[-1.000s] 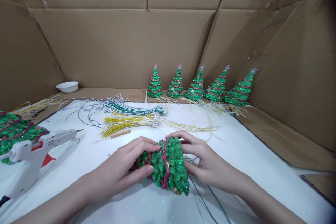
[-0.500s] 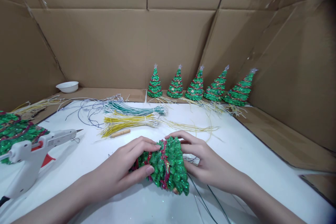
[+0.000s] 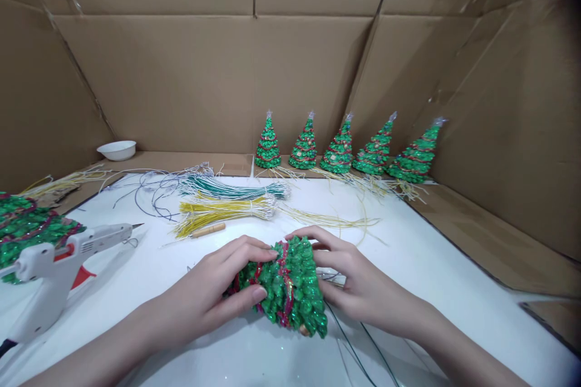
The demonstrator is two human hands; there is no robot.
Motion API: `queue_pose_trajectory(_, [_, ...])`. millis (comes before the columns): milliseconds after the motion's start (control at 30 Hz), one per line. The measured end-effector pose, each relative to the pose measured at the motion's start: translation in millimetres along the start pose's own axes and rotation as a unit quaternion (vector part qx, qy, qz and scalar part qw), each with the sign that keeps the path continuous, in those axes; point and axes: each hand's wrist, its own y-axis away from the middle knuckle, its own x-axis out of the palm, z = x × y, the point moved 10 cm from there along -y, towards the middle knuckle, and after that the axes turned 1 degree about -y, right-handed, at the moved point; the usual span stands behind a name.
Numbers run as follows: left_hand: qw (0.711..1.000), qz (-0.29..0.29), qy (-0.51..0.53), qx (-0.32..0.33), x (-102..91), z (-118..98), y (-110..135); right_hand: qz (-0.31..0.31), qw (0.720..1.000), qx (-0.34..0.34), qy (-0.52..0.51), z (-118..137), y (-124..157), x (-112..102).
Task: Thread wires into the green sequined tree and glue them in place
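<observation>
A small glittery green Christmas tree with red tinsel lies on its side on the white table, its wide base toward me. My left hand wraps round its narrow end, thumb below and fingers over the top. My right hand is closed against its base, fingers curled at the rim. Thin dark wires trail from under the tree toward me.
A white glue gun stands at the left beside a heap of green trees. Bundles of yellow and green wires and a wooden-handled tool lie behind my hands. Several finished trees line the cardboard wall; a white bowl sits back left.
</observation>
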Motion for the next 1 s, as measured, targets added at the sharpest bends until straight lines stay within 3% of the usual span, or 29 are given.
queue_pose_trajectory(1000, [1.000, -0.002, 0.002, -0.004, -0.9, -0.2, -0.6, 0.012, 1.000, 0.004, 0.020, 0.7, 0.2, 1.2])
